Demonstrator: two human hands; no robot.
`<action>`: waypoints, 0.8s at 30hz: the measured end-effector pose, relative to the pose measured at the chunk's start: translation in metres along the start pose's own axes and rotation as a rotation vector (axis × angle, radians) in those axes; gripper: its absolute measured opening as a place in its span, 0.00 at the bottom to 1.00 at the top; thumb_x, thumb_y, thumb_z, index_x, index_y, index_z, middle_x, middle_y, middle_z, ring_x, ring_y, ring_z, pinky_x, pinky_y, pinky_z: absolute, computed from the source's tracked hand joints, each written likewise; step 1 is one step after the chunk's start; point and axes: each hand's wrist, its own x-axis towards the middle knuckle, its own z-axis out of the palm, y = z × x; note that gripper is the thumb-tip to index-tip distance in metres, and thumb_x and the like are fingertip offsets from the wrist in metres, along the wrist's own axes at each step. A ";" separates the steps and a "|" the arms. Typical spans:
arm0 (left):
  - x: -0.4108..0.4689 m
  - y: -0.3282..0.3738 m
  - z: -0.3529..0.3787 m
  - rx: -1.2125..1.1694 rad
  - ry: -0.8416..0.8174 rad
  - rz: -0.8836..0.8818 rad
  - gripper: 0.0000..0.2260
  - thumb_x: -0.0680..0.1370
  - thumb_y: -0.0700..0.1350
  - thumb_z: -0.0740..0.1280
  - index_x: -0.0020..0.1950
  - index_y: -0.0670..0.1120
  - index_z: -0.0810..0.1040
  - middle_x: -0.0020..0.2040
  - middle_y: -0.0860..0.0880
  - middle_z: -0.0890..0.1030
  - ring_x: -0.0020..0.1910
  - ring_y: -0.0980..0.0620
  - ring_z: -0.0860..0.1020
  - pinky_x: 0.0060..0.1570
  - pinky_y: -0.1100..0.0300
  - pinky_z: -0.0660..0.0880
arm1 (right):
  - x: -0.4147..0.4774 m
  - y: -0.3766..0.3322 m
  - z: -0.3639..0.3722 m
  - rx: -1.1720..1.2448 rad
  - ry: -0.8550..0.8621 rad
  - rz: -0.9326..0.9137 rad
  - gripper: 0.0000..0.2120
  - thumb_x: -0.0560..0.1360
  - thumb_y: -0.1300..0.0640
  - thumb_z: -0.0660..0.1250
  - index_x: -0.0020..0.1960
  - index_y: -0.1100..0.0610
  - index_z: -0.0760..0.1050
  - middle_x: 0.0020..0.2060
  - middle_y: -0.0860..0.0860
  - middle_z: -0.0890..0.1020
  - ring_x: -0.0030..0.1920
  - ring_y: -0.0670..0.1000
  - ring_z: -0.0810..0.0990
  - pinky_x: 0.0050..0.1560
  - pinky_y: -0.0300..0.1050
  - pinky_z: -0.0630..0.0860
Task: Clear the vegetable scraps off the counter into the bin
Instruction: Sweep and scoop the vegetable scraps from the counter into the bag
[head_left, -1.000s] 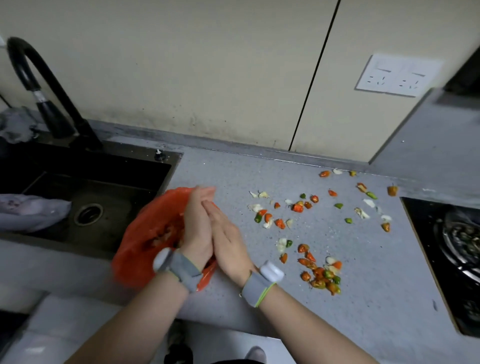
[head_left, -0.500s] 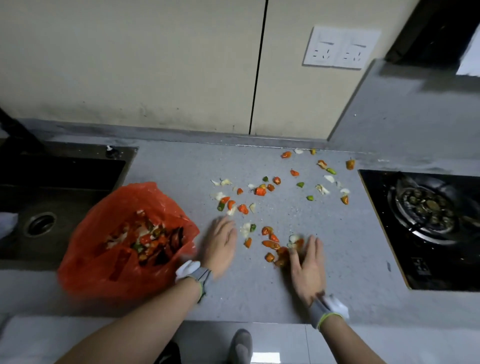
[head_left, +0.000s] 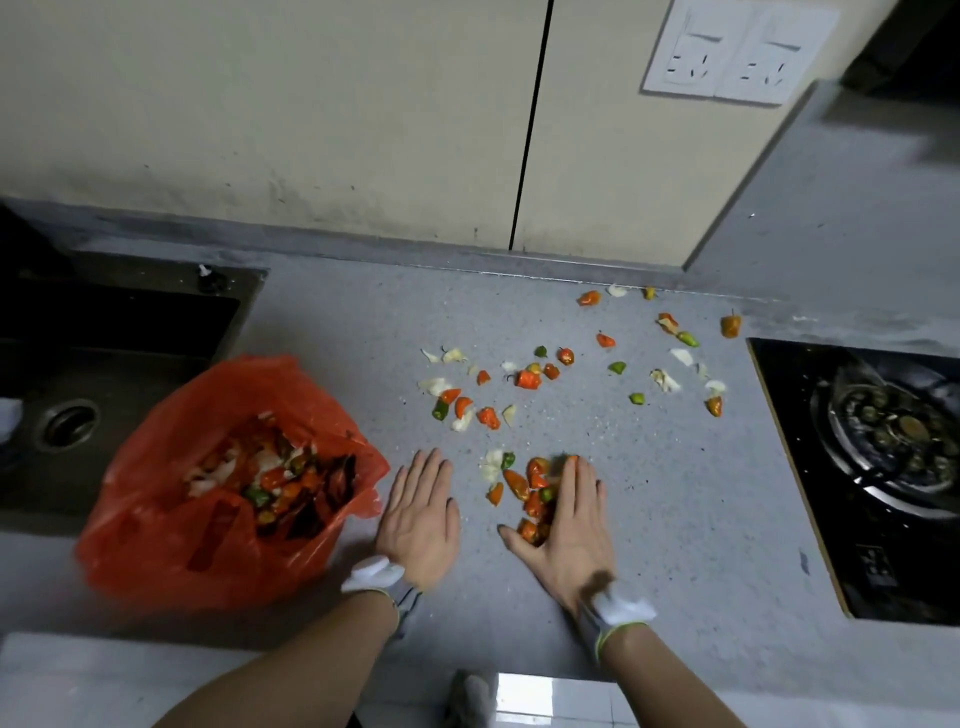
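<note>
Head view:

- The left hand (head_left: 421, 512) lies flat on the counter (head_left: 701, 519) just right of the orange plastic bag (head_left: 171, 519), fingers straight, holding nothing.
- The right hand (head_left: 566, 525), further right of the bag, is flat and released, its inner edge against a pile of pepper scraps (head_left: 524, 483).
- More loose scraps (head_left: 527, 379) lie beyond that, well apart from the bag.
- Risk: small pieces can escape between the two palms during a sweep or scoop.
- Risk: the bag is limp, so its mouth can fold shut and spill a load.
- Risk: the scraps farthest from the bag can roll onto the gas hob (head_left: 893, 431).
- Hidden: any scraps beneath the right palm.
- Blurred: both wristbands.
- Cut off: the hob.
</note>
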 end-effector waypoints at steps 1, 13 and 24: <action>0.001 -0.001 0.001 0.007 0.000 -0.005 0.25 0.80 0.50 0.53 0.74 0.41 0.70 0.75 0.45 0.68 0.76 0.46 0.63 0.74 0.48 0.57 | 0.008 -0.005 0.001 0.014 0.005 -0.017 0.58 0.66 0.23 0.63 0.80 0.58 0.45 0.79 0.58 0.53 0.79 0.60 0.51 0.77 0.61 0.56; 0.003 -0.002 0.007 -0.001 0.062 -0.030 0.25 0.77 0.49 0.58 0.74 0.44 0.70 0.76 0.47 0.68 0.77 0.48 0.62 0.74 0.46 0.59 | 0.098 -0.054 0.010 -0.125 -0.047 -0.238 0.46 0.71 0.24 0.57 0.81 0.43 0.45 0.80 0.58 0.47 0.79 0.64 0.41 0.75 0.71 0.46; 0.002 0.002 0.003 -0.006 0.032 -0.045 0.26 0.78 0.49 0.57 0.76 0.44 0.67 0.77 0.46 0.64 0.78 0.48 0.57 0.76 0.47 0.56 | 0.139 -0.077 0.006 -0.387 -0.125 -0.465 0.34 0.76 0.30 0.51 0.74 0.49 0.64 0.72 0.58 0.67 0.72 0.64 0.64 0.67 0.64 0.65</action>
